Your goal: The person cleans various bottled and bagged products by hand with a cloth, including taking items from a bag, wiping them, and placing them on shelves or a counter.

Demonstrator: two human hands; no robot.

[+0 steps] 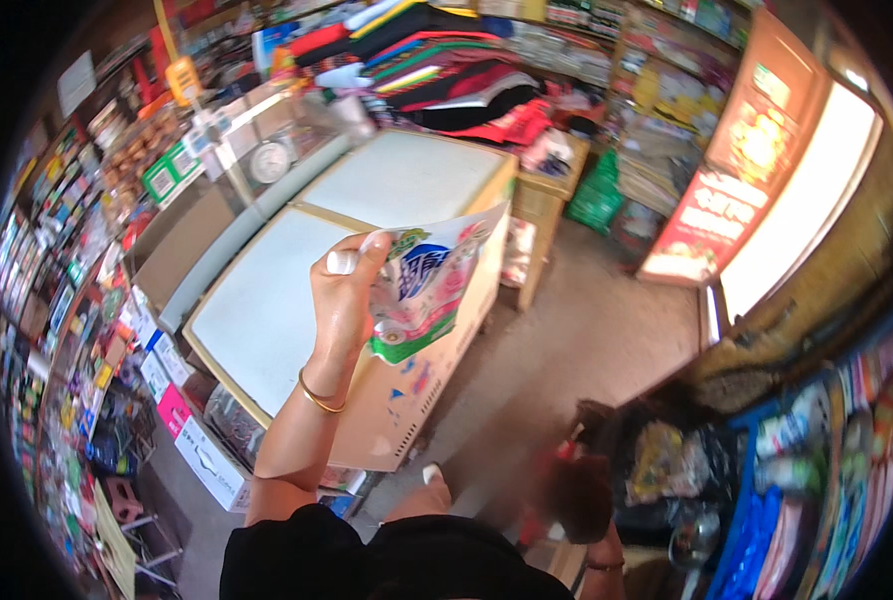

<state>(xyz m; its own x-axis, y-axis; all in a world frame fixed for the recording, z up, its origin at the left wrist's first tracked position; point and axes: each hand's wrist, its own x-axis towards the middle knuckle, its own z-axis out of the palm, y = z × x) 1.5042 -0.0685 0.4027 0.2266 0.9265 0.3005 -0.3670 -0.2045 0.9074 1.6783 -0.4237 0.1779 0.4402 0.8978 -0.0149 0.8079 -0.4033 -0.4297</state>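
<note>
My left hand (pixel 349 277) is raised over a chest freezer with pale sliding lids (pixel 255 285). It grips the upper corner of a printed plastic pouch (pixel 431 285), with a white ribbed cap (pixel 341 262) showing between the fingers. The pouch is white, pink and green and hangs towards the right. A gold bangle is on my left wrist. At the lower right, my right wrist (pixel 604 559) wears a thin bracelet. A dark brown, blurred, bushy thing (pixel 581 495) covers my right hand, so its fingers are hidden.
Folded clothes (pixel 446 75) lie piled behind the freezer. A wooden table (pixel 548 195) and a green plastic bag (pixel 596 191) stand beyond its right end. Crowded shelves (pixel 64 300) line the left. Cardboard boxes (pixel 210 461) sit beside the freezer. A bright doorway (pixel 806 195) is at the right.
</note>
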